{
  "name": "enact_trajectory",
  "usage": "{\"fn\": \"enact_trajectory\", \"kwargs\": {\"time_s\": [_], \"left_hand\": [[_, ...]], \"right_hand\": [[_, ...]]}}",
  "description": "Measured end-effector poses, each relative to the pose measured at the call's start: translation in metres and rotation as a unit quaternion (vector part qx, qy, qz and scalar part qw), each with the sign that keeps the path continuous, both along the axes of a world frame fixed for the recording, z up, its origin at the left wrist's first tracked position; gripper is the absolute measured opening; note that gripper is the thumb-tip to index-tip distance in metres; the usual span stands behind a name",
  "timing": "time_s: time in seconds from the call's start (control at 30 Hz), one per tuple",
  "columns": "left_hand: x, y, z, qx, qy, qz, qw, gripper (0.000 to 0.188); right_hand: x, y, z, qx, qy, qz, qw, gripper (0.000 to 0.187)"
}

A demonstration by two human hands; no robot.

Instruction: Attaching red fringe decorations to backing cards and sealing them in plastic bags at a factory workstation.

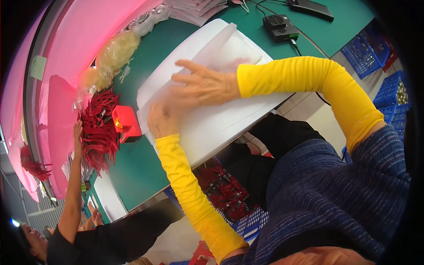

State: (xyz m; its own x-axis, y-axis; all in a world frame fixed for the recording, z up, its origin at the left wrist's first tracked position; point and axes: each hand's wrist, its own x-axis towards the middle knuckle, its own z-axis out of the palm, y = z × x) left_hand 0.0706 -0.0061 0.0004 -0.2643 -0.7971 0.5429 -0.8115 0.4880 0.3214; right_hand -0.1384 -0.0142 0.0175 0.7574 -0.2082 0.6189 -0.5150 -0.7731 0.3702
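A white board (206,140) lies on the green table, with a translucent white sheet (211,49) on top. My right hand (204,86) rests flat over the sheet, its fingers spread toward the left and no object in its grasp. Beside and partly under it, my left hand (162,120) is at the sheet's left edge; its fingers are smeared by motion and partly covered, so their hold is unclear. Faint reddish shapes show through near the sheet's far right part. Yellow sleeves cover both my forearms.
Left of the board stands a red tape dispenser (126,123) beside a heap of dark red strips (99,128), which a co-worker's hand (77,132) touches. Yellowish plastic bags (115,52) lie farther back. A black device (281,27) with cables sits far right; blue crates (363,52) stand beyond.
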Motion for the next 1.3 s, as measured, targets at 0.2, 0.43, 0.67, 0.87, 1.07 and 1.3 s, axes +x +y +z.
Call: {"fn": "enact_trajectory", "kwargs": {"time_s": [0.2, 0.43, 0.67, 0.87, 1.07, 1.3], "left_hand": [[-0.007, 0.004, 0.005, -0.037, -0.054, -0.018, 0.998, 0.027], [-0.017, 0.009, 0.006, -0.062, -0.04, -0.027, 0.997, 0.019], [-0.022, 0.014, 0.014, -0.014, -0.051, -0.011, 0.999, 0.026], [-0.029, 0.013, 0.024, -0.083, -0.196, -0.048, 0.976, 0.051], [-0.024, 0.014, 0.023, -0.064, -0.226, -0.061, 0.97, 0.053], [-0.029, 0.015, 0.0, -0.103, -0.121, -0.055, 0.986, 0.044]], "right_hand": [[-0.054, -0.003, -0.001, -0.049, 0.002, -0.096, 0.994, 0.043], [-0.083, 0.006, 0.009, 0.023, 0.031, -0.228, 0.973, 0.039], [-0.093, 0.004, -0.003, 0.084, 0.072, -0.137, 0.984, 0.004], [-0.09, -0.003, 0.019, 0.202, 0.115, -0.136, 0.963, 0.008], [-0.067, -0.032, 0.07, 0.454, 0.018, -0.092, 0.886, 0.024], [0.025, -0.028, 0.04, 0.421, -0.087, 0.094, 0.898, 0.028]]}}
